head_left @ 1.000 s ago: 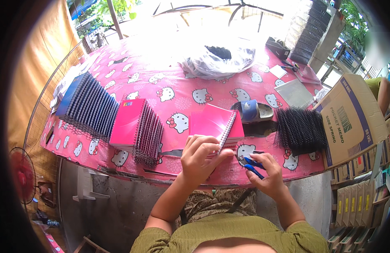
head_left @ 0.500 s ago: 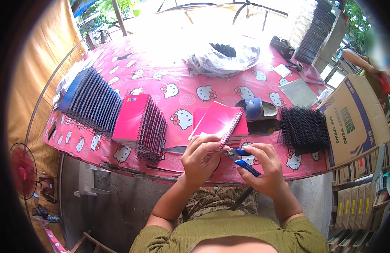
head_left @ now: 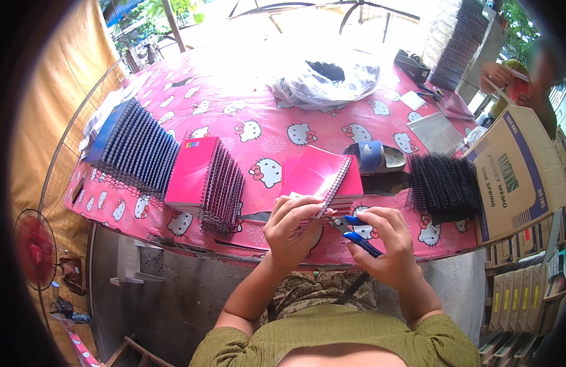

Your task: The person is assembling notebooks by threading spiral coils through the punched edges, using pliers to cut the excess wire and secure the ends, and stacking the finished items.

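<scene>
My left hand is closed on the near end of a pink spiral notebook, which is tilted above a small stack of pink notebooks. A black wire coil runs along its right edge. In my right hand is a pair of blue-handled pliers, the fingers and thumb on its two grips. The plier jaws are at the near end of the coil, close to my left fingertips. Whether they pinch the wire is too small to tell.
Pink notebooks and blue notebooks are stacked on the left. Black coils lie right, beside an open carton. A blue slide sandal and a plastic bag sit farther back. A co-worker handles something red.
My hands, the notebook and the pliers keep nearly the same pose, while the view shifts slightly. At the far right, the co-worker's hands and red item have moved up and left.
</scene>
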Available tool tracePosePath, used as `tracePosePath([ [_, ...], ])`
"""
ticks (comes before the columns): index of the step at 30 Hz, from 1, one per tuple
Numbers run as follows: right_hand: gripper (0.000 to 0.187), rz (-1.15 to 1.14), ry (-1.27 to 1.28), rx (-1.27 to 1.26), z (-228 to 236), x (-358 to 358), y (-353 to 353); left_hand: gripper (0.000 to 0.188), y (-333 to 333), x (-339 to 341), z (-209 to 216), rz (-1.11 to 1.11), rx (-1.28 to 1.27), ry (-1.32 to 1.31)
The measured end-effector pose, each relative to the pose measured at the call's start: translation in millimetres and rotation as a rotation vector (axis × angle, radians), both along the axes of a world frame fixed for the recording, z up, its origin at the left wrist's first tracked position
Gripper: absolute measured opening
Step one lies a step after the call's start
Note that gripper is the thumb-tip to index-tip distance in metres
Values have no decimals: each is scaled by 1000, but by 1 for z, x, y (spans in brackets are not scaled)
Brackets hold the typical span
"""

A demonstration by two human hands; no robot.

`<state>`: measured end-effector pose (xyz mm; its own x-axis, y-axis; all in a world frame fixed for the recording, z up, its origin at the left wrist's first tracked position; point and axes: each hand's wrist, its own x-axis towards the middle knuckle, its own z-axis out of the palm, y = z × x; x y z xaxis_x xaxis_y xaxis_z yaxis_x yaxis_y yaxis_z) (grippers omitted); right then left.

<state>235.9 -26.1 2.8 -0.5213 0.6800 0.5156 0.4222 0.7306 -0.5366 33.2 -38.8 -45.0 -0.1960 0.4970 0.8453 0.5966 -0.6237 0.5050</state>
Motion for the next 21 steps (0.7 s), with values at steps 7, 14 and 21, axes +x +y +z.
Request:
tracePosePath([
  [7, 40, 318, 98, -567, -4, -1, 15, 27, 0, 4, 3, 27, 59, -7],
  [14, 46, 19, 123, 77, -7, -9, 4, 30, -3, -1, 2, 26, 57, 6],
  [21, 33, 268, 209, -728, -17, 0, 22, 30, -7, 1, 9, 1, 71, 69],
])
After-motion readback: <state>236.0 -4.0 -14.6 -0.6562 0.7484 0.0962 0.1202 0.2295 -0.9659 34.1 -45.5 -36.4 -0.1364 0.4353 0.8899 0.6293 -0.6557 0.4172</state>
